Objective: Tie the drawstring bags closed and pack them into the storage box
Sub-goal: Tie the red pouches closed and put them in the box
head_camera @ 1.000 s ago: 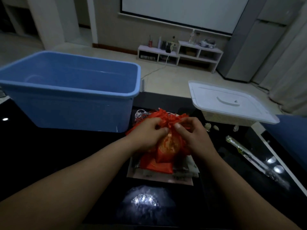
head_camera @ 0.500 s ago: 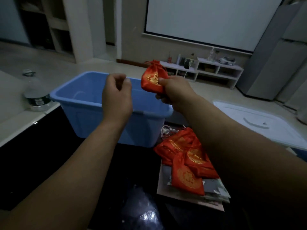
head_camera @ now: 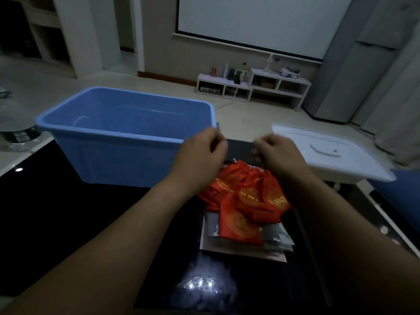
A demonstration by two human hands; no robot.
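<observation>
A glossy black table fills the near part of the view. On its far left stands the blue storage box, open top upward, its long axis running left to right. Its near wall hides the floor inside. To the right, well apart from the box, a white lid lies on a pale container, its long axis angled away to the right.

Both forearms reach in from the near edge and meet over the middle of the table. The left hand hangs just beside the box's near right corner, and the right hand is level with it, a dark gap between them. Their backs face the camera with the fingers curled in toward the palms. The fingertips are hidden and blurred, so I cannot tell whether either hand pinches anything.

Below and between the hands, the red drawstring bags lie in a loose overlapping heap on the table, to the right of the box and outside it. Their round gold emblems face up. The bags at the far side of the heap have their gathered necks pointing away from the person. The nearest bag lies flat, its long axis running from far left to near right, its narrower end tucked into the heap.

The heap rests on a small stack of papers. A clear water bottle stands at the left edge, beyond the table.
</observation>
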